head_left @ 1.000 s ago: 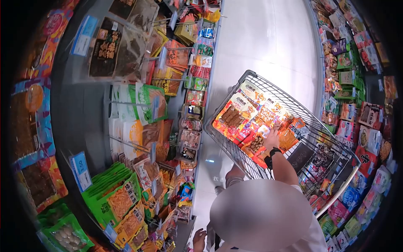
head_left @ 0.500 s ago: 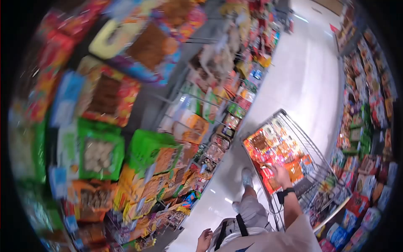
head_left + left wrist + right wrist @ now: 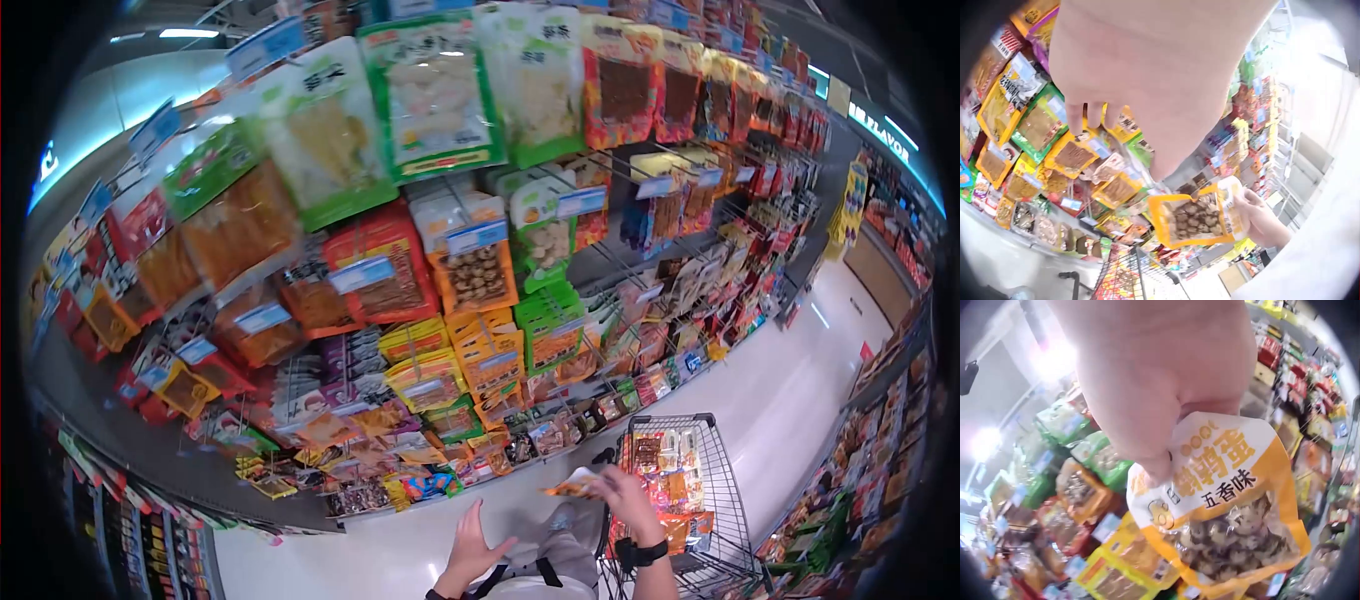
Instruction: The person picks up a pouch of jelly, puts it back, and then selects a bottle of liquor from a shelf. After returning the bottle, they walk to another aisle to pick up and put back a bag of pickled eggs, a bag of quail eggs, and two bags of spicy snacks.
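Note:
My right hand (image 3: 628, 500) pinches the white top of an orange-and-white bag of spiced quail eggs (image 3: 575, 483), beside the cart's left edge. In the right wrist view the thumb lies over the printed top of the bag (image 3: 1235, 540), and brown eggs show through its clear window. My left hand (image 3: 475, 550) is to the left of the bag, fingers extended and thumb apart, holding nothing. From the left wrist, that hand (image 3: 1147, 75) appears large above, with the bag (image 3: 1194, 219) below it. On the rack hang matching quail egg bags (image 3: 477, 278).
A wire shopping cart (image 3: 728, 480) stands in the aisle at my right, with several snack packs (image 3: 675, 490) inside. The snack rack (image 3: 620, 240) curves across in front, with price tags on hooks. Another stocked shelf (image 3: 870, 480) lines the right side, beyond the white floor (image 3: 800, 370).
My right hand has come up out of the cart with the quail egg bag. The left hand has risen from my side. The head view has swung toward the rack on the left.

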Available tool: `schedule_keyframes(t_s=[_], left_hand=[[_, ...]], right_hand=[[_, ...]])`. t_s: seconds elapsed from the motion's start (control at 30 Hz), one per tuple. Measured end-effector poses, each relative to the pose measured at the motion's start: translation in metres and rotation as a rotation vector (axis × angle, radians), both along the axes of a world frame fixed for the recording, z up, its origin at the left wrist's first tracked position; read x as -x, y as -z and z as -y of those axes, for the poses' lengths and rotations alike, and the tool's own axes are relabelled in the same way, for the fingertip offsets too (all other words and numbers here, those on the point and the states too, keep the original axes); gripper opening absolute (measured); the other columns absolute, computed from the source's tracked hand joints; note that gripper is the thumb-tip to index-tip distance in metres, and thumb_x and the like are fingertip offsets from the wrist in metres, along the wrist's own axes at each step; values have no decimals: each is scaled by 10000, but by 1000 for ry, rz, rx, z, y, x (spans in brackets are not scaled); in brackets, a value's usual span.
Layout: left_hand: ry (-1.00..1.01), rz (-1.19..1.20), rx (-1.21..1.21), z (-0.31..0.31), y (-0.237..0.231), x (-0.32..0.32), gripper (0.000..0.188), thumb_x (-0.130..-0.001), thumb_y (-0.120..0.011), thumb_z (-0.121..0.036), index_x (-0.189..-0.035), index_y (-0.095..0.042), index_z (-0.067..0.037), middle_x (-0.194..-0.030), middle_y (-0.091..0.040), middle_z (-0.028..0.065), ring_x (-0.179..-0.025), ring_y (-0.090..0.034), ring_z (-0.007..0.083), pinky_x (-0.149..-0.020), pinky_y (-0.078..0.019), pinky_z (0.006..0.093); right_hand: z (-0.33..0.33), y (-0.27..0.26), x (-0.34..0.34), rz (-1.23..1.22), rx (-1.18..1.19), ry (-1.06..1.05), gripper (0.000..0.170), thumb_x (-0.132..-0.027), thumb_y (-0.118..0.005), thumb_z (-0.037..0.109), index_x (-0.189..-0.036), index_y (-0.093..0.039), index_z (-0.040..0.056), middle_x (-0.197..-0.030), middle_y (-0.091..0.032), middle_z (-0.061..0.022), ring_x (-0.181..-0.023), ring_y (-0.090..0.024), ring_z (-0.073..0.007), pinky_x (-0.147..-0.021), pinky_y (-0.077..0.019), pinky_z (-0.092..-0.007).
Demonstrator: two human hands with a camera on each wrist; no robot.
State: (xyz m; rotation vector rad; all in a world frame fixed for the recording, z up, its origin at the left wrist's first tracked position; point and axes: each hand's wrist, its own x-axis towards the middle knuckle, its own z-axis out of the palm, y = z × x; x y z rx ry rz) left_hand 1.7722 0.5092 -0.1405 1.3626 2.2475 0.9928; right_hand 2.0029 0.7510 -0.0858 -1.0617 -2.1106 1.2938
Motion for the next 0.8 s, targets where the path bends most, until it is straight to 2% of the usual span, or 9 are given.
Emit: schedule_keyframes(t_s=[0.17,0.23,0.33,0.4,0.47,0.5,0.6,0.67,0.8], left_hand=[[87,-114,-88,33,-98,7,965,-776,-865,-441,-1505,-404,-8,-1284,-658,204,-1218,-613,387,-1064,-459,457],[160,223,215,55,-122,9,690,-811,-849,-394,-1350,-608,-37,-1100,-748,172,-1013,-730,318,-916,-550,420],[201,435,47,84,-102,14,440,-856,-820,-340,-1175,-722,-53,-966,-768,171,-840,-764,279,-788,-581,378],[191,455,77,96,-108,14,336,-891,-802,-273,-1112,-744,-28,-999,-778,141,-857,-758,215,-796,-571,339],[77,652,-88,104,-105,11,336,-901,-801,-231,-1140,-724,-8,-990,-781,75,-840,-729,146,-785,-569,318],[-19,751,-158,105,-108,9,320,-913,-794,-197,-1152,-707,-2,-951,-760,22,-813,-691,110,-770,-567,301],[-165,1078,-440,101,-110,16,370,-957,-747,-169,-1260,-629,6,-1100,-719,34,-953,-676,118,-859,-552,293],[-165,1106,-560,98,-125,19,391,-971,-729,-158,-1295,-601,20,-1186,-698,47,-1038,-662,123,-914,-537,296],[-151,1001,-531,97,-149,18,376,-975,-721,-136,-1293,-604,25,-1211,-699,72,-1064,-661,134,-938,-530,300]], right_hand=[[101,-56,62,-144,66,-361,230,-999,-676,232,-992,-639,6,-741,-627,-153,-631,-579,-236,-632,-494,-350],[130,-70,73,-150,107,-405,222,-999,-676,232,-1009,-655,11,-781,-656,-142,-677,-615,-237,-655,-499,-343],[154,-94,78,-100,108,-424,219,-977,-705,213,-1029,-673,3,-832,-685,-135,-747,-664,-199,-675,-520,-323],[162,-106,85,-52,104,-441,224,-958,-731,191,-1044,-683,-9,-866,-701,-132,-792,-693,-163,-683,-537,-304],[170,-113,95,-249,-334,-294,333,-943,-748,189,-1205,-653,6,-1074,-707,-138,-983,-697,-168,-826,-546,-286],[172,-116,98,-237,-318,-295,333,-943,-748,189,-1205,-653,6,-1074,-707,-138,-983,-697,-168,-826,-546,-286],[180,-105,108,-332,-226,-111,482,-940,-756,188,-1350,-578,8,-1237,-673,-112,-1108,-657,-161,-956,-517,-293],[182,-90,112,-344,312,-269,512,-959,-744,194,-1392,-546,7,-1241,-673,-61,-1096,-644,-128,-981,-509,-295],[194,-74,115,-409,624,-353,391,-1019,-681,212,-1336,-602,-3,-1215,-671,-23,-1062,-619,-72,-932,-520,-266]])
